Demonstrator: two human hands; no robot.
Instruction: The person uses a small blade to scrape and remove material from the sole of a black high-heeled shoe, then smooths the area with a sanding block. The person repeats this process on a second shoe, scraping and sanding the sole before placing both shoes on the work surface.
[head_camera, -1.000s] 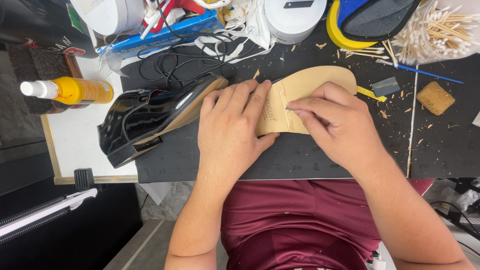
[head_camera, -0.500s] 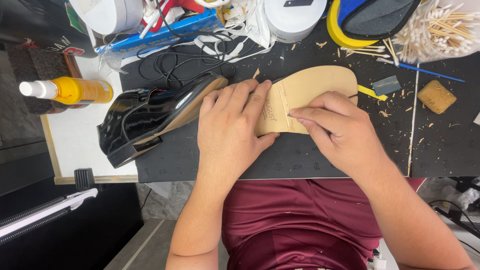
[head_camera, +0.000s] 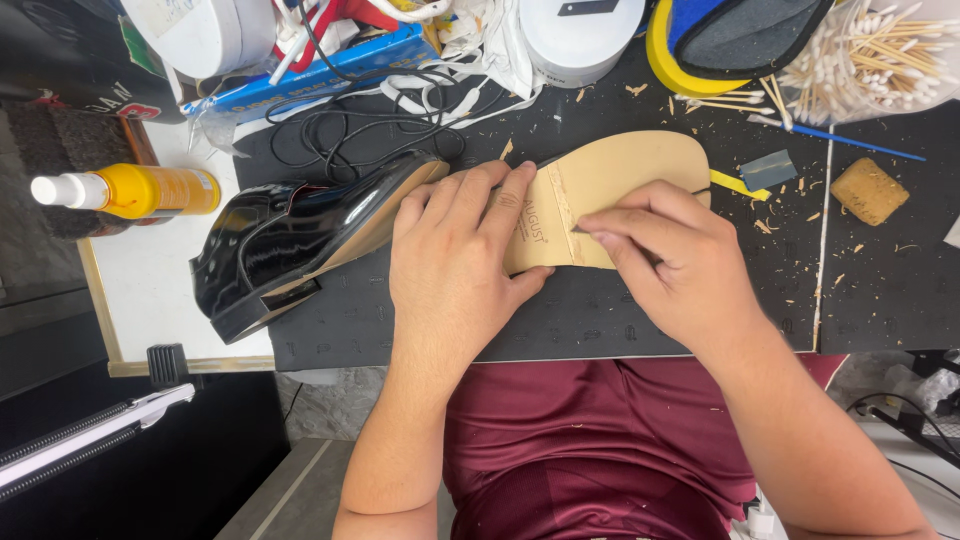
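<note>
A glossy black shoe (head_camera: 270, 240) lies on its side on a dark cutting mat (head_camera: 600, 320), its tan sole (head_camera: 630, 170) turned up. My left hand (head_camera: 450, 260) presses down over the middle of the sole, fingers together and thumb hooked round the near edge. My right hand (head_camera: 680, 270) is pinched on a small thin tool whose tip touches the sole at a rough line scored across it. The tool itself is mostly hidden by my fingers.
A yellow spray bottle (head_camera: 150, 190) lies at the left on a white board (head_camera: 150, 290). Black cables (head_camera: 340, 130), a white round container (head_camera: 580, 35), cotton swabs (head_camera: 870, 50), a tan block (head_camera: 870, 190) and shavings crowd the back and right of the mat.
My right hand has slid a little toward the near edge of the sole along the scored line. The left hand and the shoe have stayed put.
</note>
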